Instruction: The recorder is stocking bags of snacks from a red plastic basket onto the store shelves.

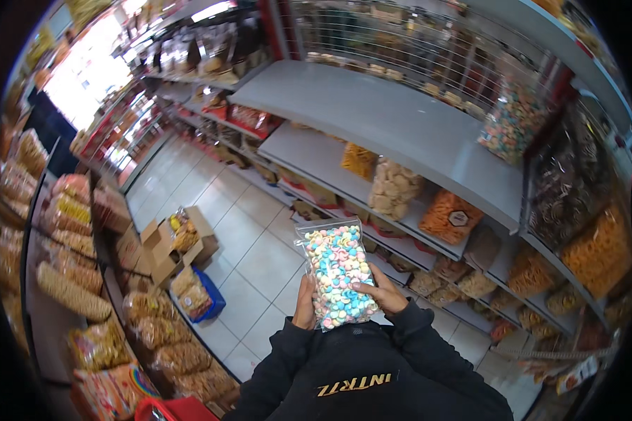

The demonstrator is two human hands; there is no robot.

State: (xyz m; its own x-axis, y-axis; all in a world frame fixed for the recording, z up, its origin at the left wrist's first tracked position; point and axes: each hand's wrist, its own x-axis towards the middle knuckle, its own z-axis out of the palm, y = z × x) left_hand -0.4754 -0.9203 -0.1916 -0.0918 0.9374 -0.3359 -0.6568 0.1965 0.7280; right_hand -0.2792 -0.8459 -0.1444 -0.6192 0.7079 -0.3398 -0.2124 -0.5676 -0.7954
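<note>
A clear zip bag of pastel candy-like pieces [342,268] is held upright in front of my chest, its zip edge at the top. My left hand [305,305] grips its left side, mostly with the palm and fingers behind the plastic. On the other side, my right hand [387,292] clasps the bag, with the thumb lying across its front. Pink, blue, yellow and white pieces show through the plastic. Up on the grey shelf at the right stands a similar bag of pastel pieces [513,123].
Grey metal shelving [368,105] with bags of snacks, including orange sticks [449,217] and pale crackers [395,188], runs along my right. An open cardboard box [160,255] and a blue crate [214,297] stand on the tiled floor [247,268]. Snack-laden shelves [37,337] line the left.
</note>
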